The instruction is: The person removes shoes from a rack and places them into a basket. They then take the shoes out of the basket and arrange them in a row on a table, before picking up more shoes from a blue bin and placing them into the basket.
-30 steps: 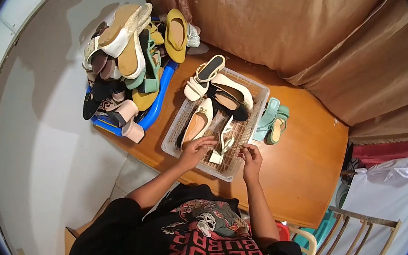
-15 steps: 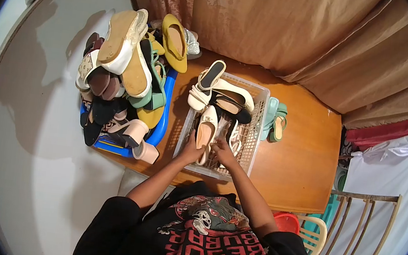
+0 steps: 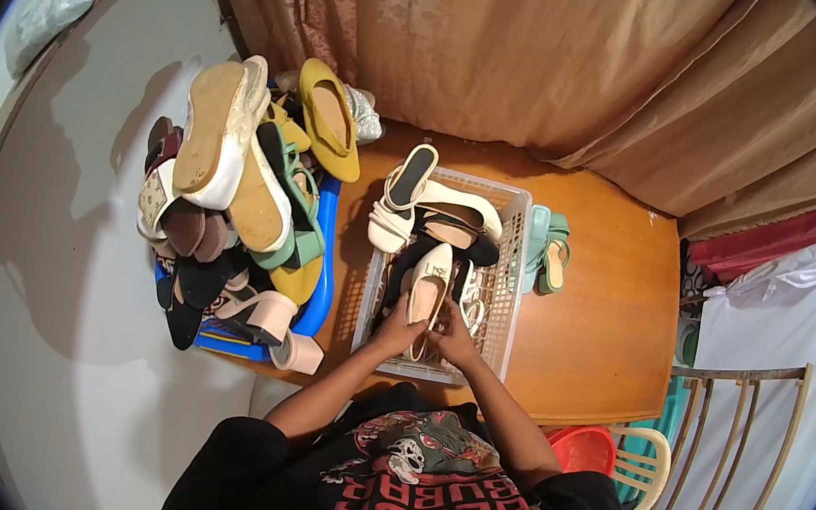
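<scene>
A cream pointed flat shoe (image 3: 433,276) with a small ornament on its toe is held over the clear plastic basket (image 3: 519,268), toe facing away from me. My left hand (image 3: 400,335) is closed round the left side of its heel end. Against the right side of the heel, my right hand (image 3: 456,341) has its fingers bent onto the shoe. Just beyond lie a black shoe (image 3: 451,235), a cream shoe (image 3: 469,207) and a cream strappy sandal (image 3: 391,223) leaning over the basket's left rim. A white strappy shoe (image 3: 471,308) sits in the basket to the right.
At left, a blue basket (image 3: 323,276) is heaped with several shoes, including white platforms (image 3: 213,132) and a mustard flat (image 3: 331,120). Green sandals (image 3: 554,257) stand right of the clear basket on the wooden table (image 3: 612,319). A red stool (image 3: 582,448) and wooden rack (image 3: 734,443) are at right.
The cream flat has shifted slightly right and turned more upright in my left hand. My right hand has come in from beside it to touch its heel. The whole view has shifted a little.
</scene>
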Demonstrator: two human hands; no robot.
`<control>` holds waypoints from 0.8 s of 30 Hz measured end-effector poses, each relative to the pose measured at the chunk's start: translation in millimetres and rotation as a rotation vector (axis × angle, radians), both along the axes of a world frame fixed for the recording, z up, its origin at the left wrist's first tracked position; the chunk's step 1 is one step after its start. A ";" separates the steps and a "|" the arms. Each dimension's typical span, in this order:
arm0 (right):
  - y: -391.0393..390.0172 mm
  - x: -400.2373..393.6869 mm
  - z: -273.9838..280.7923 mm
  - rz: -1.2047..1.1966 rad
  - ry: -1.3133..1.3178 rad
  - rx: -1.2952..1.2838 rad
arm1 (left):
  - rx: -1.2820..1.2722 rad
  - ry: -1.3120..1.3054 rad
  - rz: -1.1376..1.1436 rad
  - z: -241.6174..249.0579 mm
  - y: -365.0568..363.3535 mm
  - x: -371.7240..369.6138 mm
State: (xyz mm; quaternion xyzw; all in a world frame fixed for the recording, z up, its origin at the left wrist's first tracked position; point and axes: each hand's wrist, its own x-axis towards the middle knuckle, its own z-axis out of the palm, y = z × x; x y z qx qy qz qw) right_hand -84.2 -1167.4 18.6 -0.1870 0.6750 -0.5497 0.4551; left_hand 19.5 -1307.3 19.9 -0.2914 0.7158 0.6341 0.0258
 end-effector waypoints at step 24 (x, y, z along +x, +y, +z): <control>29.4 -7.4 37.0 -0.196 -0.182 0.055 | 0.712 0.224 0.875 10.6 -62.6 -211.1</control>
